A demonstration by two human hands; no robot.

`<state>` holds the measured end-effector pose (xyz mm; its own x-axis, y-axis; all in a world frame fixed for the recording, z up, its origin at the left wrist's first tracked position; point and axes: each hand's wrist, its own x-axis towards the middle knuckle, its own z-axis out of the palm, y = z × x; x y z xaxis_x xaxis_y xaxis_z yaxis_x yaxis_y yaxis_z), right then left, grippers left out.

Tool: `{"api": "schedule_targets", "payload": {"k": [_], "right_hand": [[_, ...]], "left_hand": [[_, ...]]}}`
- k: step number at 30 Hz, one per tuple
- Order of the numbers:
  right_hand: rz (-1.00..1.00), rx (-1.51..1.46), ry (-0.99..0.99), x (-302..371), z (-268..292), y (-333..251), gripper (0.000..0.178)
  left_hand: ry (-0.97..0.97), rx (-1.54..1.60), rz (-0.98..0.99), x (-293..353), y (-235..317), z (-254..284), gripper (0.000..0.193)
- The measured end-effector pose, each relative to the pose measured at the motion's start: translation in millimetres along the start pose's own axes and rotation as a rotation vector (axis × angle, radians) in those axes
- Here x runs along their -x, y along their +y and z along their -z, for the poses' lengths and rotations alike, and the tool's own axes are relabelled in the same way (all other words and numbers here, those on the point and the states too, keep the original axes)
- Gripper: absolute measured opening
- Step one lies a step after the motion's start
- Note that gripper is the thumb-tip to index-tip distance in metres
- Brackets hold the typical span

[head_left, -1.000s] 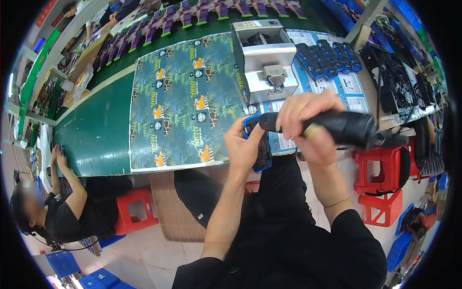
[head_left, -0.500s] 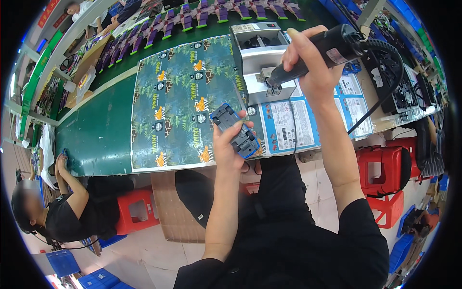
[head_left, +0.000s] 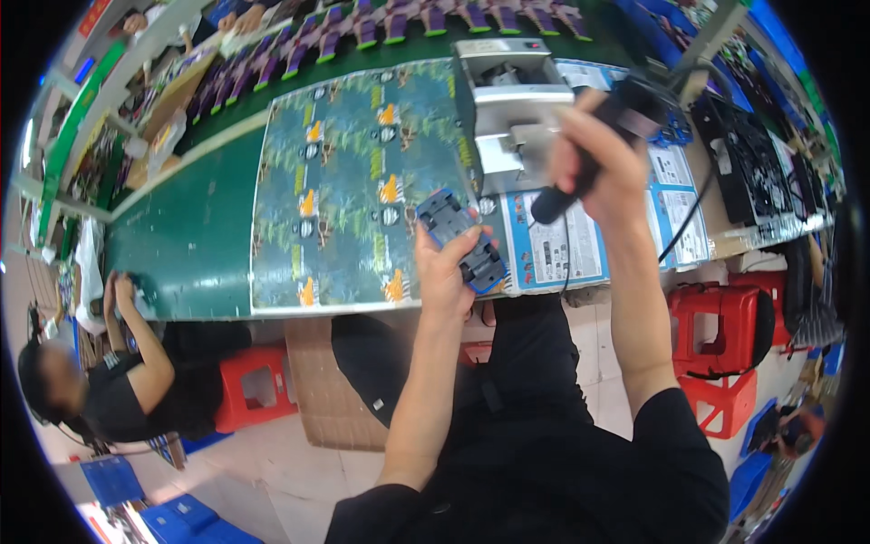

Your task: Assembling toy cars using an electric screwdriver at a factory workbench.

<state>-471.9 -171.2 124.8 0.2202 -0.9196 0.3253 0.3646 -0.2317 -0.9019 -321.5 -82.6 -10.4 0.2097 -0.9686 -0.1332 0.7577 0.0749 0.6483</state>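
A blue toy car [head_left: 443, 220] lies in my left hand [head_left: 443, 272], its dark underside facing up and my thumb across it. My right hand [head_left: 612, 168] is wrapped round a black electric screwdriver [head_left: 632, 107], whose cord runs off to the right. The screwdriver's lower end points down and left, above the printed sheet and to the right of the car, apart from it. Motion blurs this hand and tool. Beyond them stands a silver screw feeder [head_left: 524, 98], apart from the screwdriver.
An animal-print sheet [head_left: 349, 190] and a blue-and-white printed sheet [head_left: 544, 263] cover the green table. Purple-and-green pieces [head_left: 394, 27] line the far side. Black parts [head_left: 734, 163] lie at right. A co-worker [head_left: 136, 372] sits at left; red stools [head_left: 716, 331] stand at right.
My right hand has drawn the screwdriver's tip off the screw feeder, toward me and the car. The car in my left hand has shifted slightly right in the picture, as has the table scene.
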Motion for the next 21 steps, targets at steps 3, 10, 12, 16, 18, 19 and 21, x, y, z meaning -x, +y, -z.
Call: {"api": "schedule_targets", "payload": {"k": [3,10,12,16,18,19,21], "right_hand": [[0.114,-0.258,-0.186,32.3,-0.9,-16.3,0.023],[0.204,-0.189,-0.333,55.7,-21.2,-7.7,0.023],[0.193,-0.176,-0.327,58.4,-18.2,-8.2,0.023],[0.138,-0.085,-0.290,61.4,-17.1,-7.1,0.022],[0.085,-0.066,-0.284,63.7,-23.8,-1.4,0.022],[0.100,-0.095,-0.285,64.6,-30.3,2.4,0.021],[0.114,-0.068,-0.342,64.9,-34.8,14.5,0.022]], "left_hand": [[0.033,-0.011,-0.023,-0.9,4.4,-12.2,0.041],[0.038,0.003,-0.029,-2.8,6.8,-7.6,0.043],[0.026,0.014,-0.026,-3.6,3.9,-10.9,0.043],[0.021,0.050,-0.016,-6.3,-1.5,-12.6,0.046],[0.046,0.055,-0.035,-6.9,3.2,-5.3,0.050],[0.075,0.067,-0.001,-6.1,7.9,-0.2,0.051],[0.129,0.036,0.071,-0.1,23.3,-8.3,0.057]]}}
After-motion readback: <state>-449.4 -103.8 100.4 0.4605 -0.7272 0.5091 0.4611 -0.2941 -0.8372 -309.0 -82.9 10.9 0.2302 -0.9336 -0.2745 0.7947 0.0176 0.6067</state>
